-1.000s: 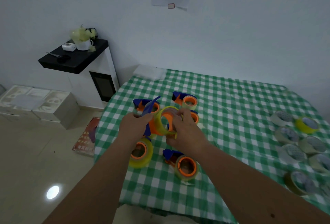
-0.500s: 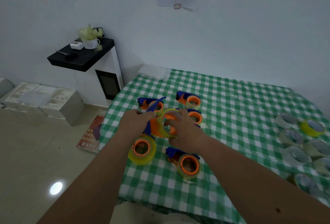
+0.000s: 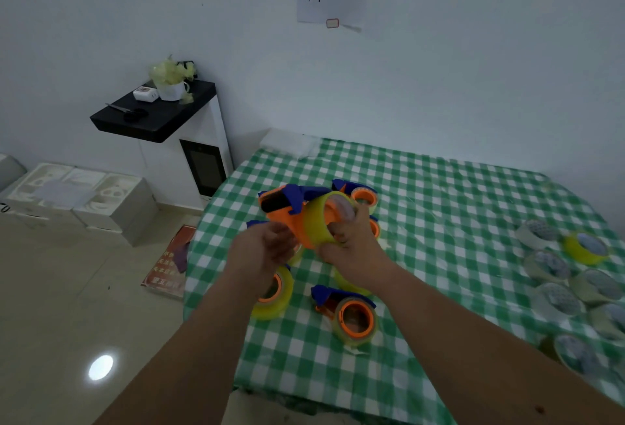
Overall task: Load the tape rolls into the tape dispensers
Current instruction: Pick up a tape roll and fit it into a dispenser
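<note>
An orange and blue tape dispenser (image 3: 284,203) is held up above the checked table (image 3: 439,208), tilted, with a yellow tape roll (image 3: 316,225) sitting on its hub. My left hand (image 3: 262,248) grips the dispenser from below at its handle. My right hand (image 3: 353,243) is closed around the yellow roll, thumb over its open side. Below them, loaded dispensers lie on the cloth: one at the front (image 3: 348,314), one under my left wrist (image 3: 275,296), one at the back (image 3: 362,192). Others are partly hidden behind my hands.
Several loose tape rolls, mostly pale with one yellow (image 3: 586,248), lie at the table's right edge (image 3: 554,301). A white cabinet with a black top (image 3: 159,113) stands left of the table, with white foam boxes (image 3: 77,194) on the floor beside it.
Both hands have lifted the dispenser and turned it, so its blue head now points left and up. The yellow roll sits further onto the hub.
</note>
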